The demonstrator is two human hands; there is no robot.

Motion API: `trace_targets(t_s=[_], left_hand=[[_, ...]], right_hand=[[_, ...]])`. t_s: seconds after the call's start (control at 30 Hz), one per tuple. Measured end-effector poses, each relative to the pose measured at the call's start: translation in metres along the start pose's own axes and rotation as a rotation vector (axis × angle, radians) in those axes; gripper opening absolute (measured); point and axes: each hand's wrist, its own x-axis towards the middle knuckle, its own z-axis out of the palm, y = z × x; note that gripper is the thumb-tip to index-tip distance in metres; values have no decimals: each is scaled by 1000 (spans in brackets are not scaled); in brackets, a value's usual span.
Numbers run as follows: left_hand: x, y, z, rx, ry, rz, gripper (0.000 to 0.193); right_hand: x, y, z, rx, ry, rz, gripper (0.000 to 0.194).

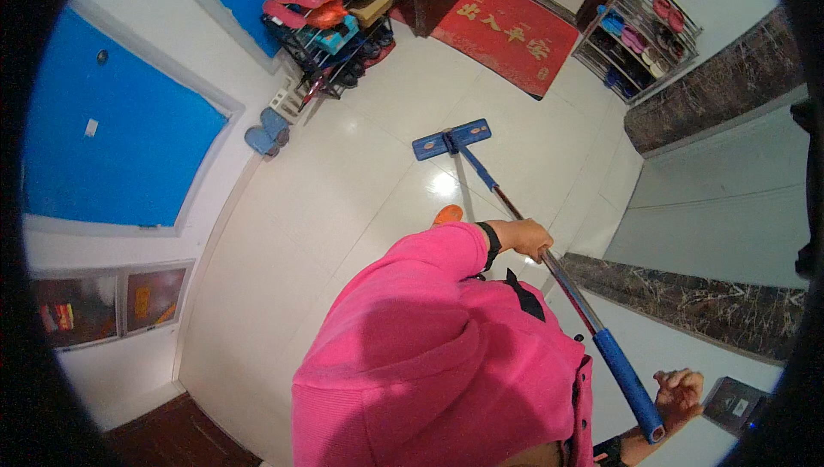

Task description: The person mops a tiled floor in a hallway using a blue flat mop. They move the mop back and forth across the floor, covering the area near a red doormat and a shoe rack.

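Observation:
A flat mop with a blue rectangular head (473,134) rests on the pale tiled floor. Its metal pole (573,290) slants down and right to a blue grip (627,383). My left hand (533,240) is wrapped around the middle of the pole. Beside the grip's lower end, my right hand (680,393) is raised with curled, parted fingers and nothing in it. The grip's end passes in front of that wrist. An orange shoe (449,214) shows past my pink sleeve.
A loaded shoe rack (283,32) stands at upper left, with blue slippers (267,132) nearby. By the doorway lies a red mat (502,35). Another shoe rack (579,52) is at upper right. Blue-covered doors (122,126) line the left wall. A dark box (734,406) is near my right hand.

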Motion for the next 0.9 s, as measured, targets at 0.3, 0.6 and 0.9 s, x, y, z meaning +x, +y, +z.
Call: trace_targets(t_s=[0.3, 0.6, 0.9], left_hand=[[20, -16, 5, -35, -241, 32, 36], [33, -24, 8, 89, -517, 132, 30], [17, -50, -62, 166, -416, 26, 34]], right_hand=[[-21, -66, 7, -1086, -228, 599, 53], [-5, -33, 24, -1359, -382, 855, 36], [39, -3, 31, -1308, -316, 737, 44]])
